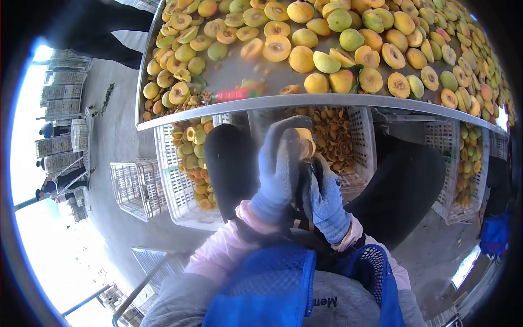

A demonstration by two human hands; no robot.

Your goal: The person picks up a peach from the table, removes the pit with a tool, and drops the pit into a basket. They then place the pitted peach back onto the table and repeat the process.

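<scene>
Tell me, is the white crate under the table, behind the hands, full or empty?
Partly full: brownish fruit pits lie heaped inside the white crate, seen through its slotted walls.

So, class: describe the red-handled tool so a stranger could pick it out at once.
Start at the metal table heaped with halved peaches. Follow its near rim leftwards to a bare patch. There lies the red-handled tool, the only slim red thing among round yellow fruit.

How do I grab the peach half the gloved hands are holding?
Probably by its rounded outer sides, coming from above. The peach half sits at the fingertips of the left hand, with the right hand just below it. Its curved skin gives fingers something to cup; the cut face looks softer, so best leave that alone.
</scene>
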